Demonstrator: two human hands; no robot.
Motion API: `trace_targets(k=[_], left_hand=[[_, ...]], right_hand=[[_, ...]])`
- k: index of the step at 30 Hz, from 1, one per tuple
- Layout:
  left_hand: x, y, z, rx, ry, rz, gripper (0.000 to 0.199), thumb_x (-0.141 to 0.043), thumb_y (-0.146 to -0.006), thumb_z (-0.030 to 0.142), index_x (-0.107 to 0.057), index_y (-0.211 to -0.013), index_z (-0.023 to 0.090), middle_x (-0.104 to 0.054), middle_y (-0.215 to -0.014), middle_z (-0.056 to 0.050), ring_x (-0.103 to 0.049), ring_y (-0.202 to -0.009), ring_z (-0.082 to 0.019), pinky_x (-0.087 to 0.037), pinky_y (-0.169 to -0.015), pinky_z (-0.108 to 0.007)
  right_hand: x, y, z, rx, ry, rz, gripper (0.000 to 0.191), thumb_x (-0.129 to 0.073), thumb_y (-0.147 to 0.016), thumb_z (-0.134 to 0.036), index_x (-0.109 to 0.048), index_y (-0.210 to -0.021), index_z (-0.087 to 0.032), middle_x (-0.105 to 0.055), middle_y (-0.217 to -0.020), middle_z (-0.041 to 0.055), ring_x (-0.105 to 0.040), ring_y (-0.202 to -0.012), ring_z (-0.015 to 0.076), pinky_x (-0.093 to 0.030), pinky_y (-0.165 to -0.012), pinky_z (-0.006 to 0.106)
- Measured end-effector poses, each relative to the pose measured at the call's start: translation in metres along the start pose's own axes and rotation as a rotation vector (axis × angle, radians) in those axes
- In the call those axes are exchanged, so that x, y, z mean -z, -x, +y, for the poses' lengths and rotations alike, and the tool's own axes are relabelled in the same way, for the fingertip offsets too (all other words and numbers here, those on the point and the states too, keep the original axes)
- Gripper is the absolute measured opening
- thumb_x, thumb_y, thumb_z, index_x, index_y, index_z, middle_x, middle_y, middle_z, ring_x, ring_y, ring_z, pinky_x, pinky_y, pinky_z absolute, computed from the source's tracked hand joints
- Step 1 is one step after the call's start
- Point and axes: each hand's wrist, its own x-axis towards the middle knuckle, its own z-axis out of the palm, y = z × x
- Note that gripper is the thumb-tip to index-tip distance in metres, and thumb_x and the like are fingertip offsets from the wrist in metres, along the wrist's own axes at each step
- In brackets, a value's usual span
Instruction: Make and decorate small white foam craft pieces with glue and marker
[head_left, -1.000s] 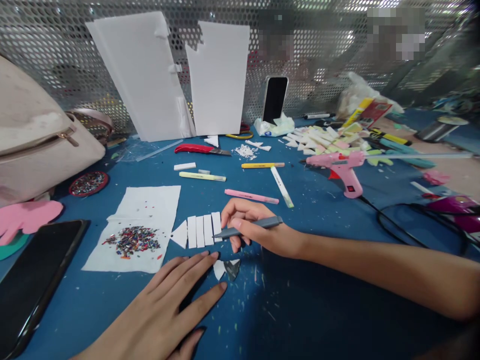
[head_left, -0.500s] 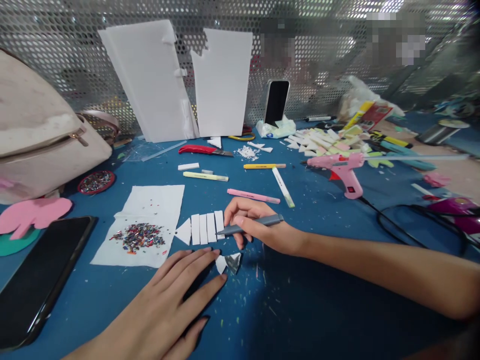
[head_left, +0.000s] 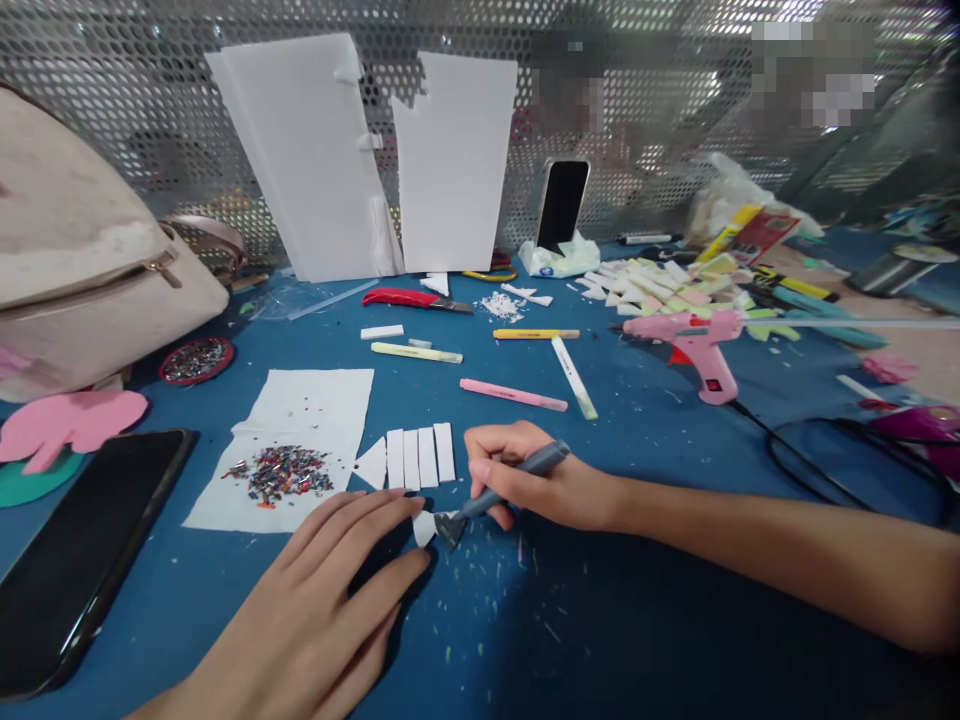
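My right hand (head_left: 525,475) pinches a grey marker pen (head_left: 541,459), its tip down at the grey-coloured end of a small white fish-shaped cutout (head_left: 424,528). On the blue table my left hand (head_left: 337,590) lies with fingers stretched, index and middle fingertips beside the cutout's white end. Whether they touch it I cannot tell. Just above the cutout stand several white strips (head_left: 426,456) in a row, with a white triangular piece (head_left: 372,464) at their left. To their left a white sheet (head_left: 345,400) carries a heap of shiny multicoloured bits (head_left: 289,473).
Pink (head_left: 514,394), yellow (head_left: 536,334) and pale highlighters lie beyond my hands. A red utility knife (head_left: 417,299) rests farther back. At right are a pink glue gun (head_left: 701,335) with cord and a pile of foam pieces (head_left: 652,285). A phone (head_left: 90,560) and backpack (head_left: 90,270) occupy the left.
My right hand has brought the pen tip down from the white strips to the cutout's grey end. My left hand has shifted slightly left along with the cutout.
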Motion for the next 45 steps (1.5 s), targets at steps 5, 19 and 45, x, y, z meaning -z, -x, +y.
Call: trace_targets(k=[5,19,45], left_hand=[[0.000,-0.001,-0.002,-0.015,-0.038,0.033,0.043,-0.045,-0.092,0.010,-0.057,-0.132,0.025,-0.052,-0.145,-0.003,-0.045,-0.135,-0.022,-0.036,-0.113,-0.039],[-0.016,0.003,-0.004,-0.036,-0.056,0.091,0.037,-0.043,-0.098,0.017,-0.063,-0.128,0.024,-0.063,-0.134,0.000,-0.052,-0.129,-0.019,-0.022,-0.120,-0.036],[-0.005,-0.004,-0.003,-0.083,-0.086,0.079,0.037,-0.042,-0.095,0.012,-0.065,-0.123,0.021,-0.066,-0.129,-0.003,-0.056,-0.121,-0.021,-0.035,-0.109,-0.035]], right_hand=[[0.001,-0.001,0.004,0.033,-0.006,-0.072,0.025,-0.058,-0.095,-0.034,-0.052,-0.079,-0.016,-0.059,-0.063,-0.0015,-0.059,-0.056,0.0093,-0.044,-0.054,0.019],[0.002,-0.002,0.003,-0.020,-0.037,-0.082,0.029,-0.059,-0.097,-0.037,-0.055,-0.080,-0.015,-0.060,-0.067,-0.0003,-0.060,-0.059,0.0090,-0.044,-0.056,0.018],[0.002,-0.002,0.002,-0.026,0.002,-0.110,0.029,-0.059,-0.097,-0.037,-0.055,-0.079,-0.015,-0.062,-0.070,0.0006,-0.062,-0.064,0.0103,-0.046,-0.060,0.020]])
